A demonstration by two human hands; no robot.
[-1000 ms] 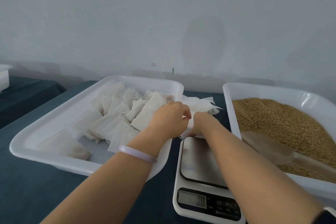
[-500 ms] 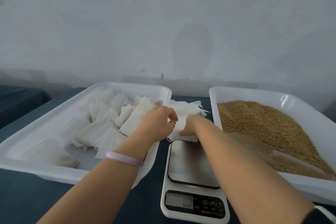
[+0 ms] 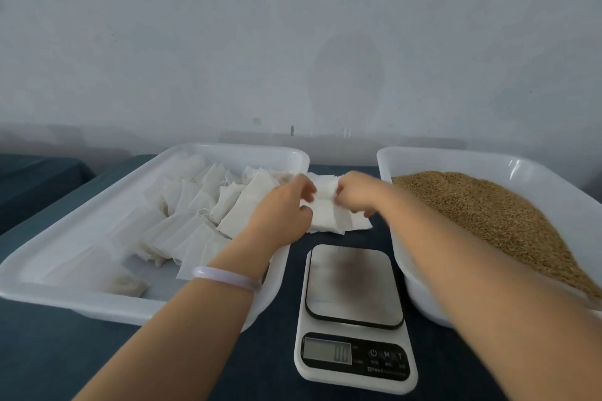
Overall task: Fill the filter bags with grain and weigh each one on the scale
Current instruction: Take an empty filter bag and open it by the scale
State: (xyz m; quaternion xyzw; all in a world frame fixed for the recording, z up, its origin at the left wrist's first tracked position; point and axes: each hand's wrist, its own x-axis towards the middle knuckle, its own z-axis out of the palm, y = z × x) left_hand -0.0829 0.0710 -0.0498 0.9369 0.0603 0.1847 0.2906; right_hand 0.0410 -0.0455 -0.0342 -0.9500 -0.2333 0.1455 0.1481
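Note:
A small stack of flat white filter bags (image 3: 329, 215) lies on the dark table beyond the scale. My left hand (image 3: 283, 208) and my right hand (image 3: 356, 194) pinch the top bag of that stack from either side. The white digital scale (image 3: 353, 319) stands in front with nothing on its steel plate. On the right a white tray (image 3: 456, 159) holds brown grain (image 3: 488, 215). To the left, a second white tray (image 3: 81, 244) holds several filled bags (image 3: 202, 215).
The dark blue table cloth (image 3: 49, 352) covers the table. A pale wall rises right behind the trays. Another dark surface (image 3: 32, 179) lies at the far left. A pale bracelet (image 3: 228, 277) sits on my left wrist.
Both hands have lifted slightly off the stack and drawn a little apart, pinching a bag between them. The view has shifted, so the trays and scale sit lower and more to the left.

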